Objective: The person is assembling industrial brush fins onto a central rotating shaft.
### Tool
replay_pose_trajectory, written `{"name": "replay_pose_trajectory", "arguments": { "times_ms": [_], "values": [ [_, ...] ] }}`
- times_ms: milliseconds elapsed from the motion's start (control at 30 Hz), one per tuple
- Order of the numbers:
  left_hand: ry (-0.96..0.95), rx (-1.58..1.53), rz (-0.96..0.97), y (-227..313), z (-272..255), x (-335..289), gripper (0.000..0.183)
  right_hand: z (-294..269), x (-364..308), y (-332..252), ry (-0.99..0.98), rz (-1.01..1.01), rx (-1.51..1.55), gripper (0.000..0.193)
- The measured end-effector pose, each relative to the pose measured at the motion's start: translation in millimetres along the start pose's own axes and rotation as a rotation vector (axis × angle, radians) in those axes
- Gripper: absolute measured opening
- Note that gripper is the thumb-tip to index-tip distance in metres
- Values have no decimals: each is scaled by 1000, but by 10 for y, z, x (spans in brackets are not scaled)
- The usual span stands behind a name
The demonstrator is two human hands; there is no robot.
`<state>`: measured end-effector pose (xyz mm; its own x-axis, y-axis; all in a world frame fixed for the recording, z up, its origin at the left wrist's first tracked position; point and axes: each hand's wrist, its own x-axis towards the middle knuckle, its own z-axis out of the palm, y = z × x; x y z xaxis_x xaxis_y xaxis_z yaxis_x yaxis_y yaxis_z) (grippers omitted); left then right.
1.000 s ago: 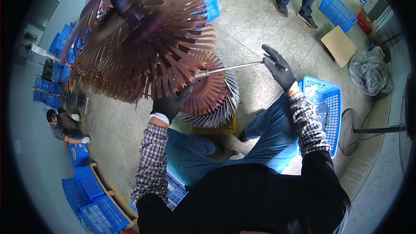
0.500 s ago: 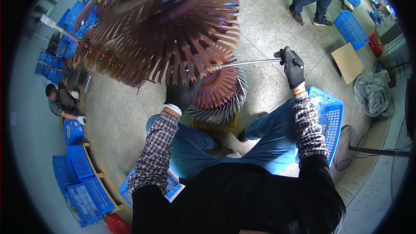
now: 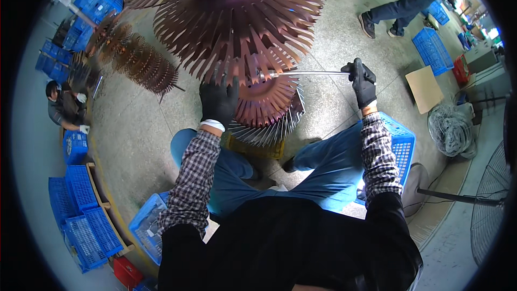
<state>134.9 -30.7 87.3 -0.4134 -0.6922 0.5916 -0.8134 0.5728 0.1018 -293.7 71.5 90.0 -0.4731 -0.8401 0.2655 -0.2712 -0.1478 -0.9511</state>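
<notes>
A large tiered cluster of brown, notched flat metal blades (image 3: 237,27) fans out in rings in front of me. Below it is a smaller ring of reddish blades (image 3: 261,102) with grey blades under it. My right hand (image 3: 362,83), in a black glove, is closed around the end of a long-handled steel wrench (image 3: 315,73). The wrench lies nearly level, its head reaching in under the upper blades. My left hand (image 3: 217,103), also black-gloved, is raised to the lower edge of the blades beside the wrench head; the blades hide its fingertips.
A yellow crate (image 3: 256,147) sits beneath the lower blades. Blue crates (image 3: 398,143) flank my legs, with more stacked along the left wall. At right are a wire coil (image 3: 451,131), cardboard (image 3: 424,89) and a fan (image 3: 491,199). One person (image 3: 67,109) is at far left, another (image 3: 409,0) far right.
The blade cluster has shifted right and up in view and appears turned. The wrench has tilted to nearly level, still in my right hand. The person at far right has shifted posture.
</notes>
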Motion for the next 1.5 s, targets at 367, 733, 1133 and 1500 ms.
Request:
{"name": "replay_pose_trajectory", "arguments": {
  "times_ms": [367, 733, 1133, 1500],
  "values": [
    [37, -378, -220, -161, 50, -72, 49, -16, -13, -50, 1, 43, -87, 51],
    [-198, -1802, -1051, -237, -256, -382, 40, 5, -36, -54, 10, 47, -66, 53],
    [-24, -1067, -356, -32, -27, -579, 44, 48, 71, 103, 100, -1, -64, 53],
    [-2, -1230, -396, 100, 41, -638, 48, 40, 20, -74, 89, 99, -109, 56]
  ]
}}
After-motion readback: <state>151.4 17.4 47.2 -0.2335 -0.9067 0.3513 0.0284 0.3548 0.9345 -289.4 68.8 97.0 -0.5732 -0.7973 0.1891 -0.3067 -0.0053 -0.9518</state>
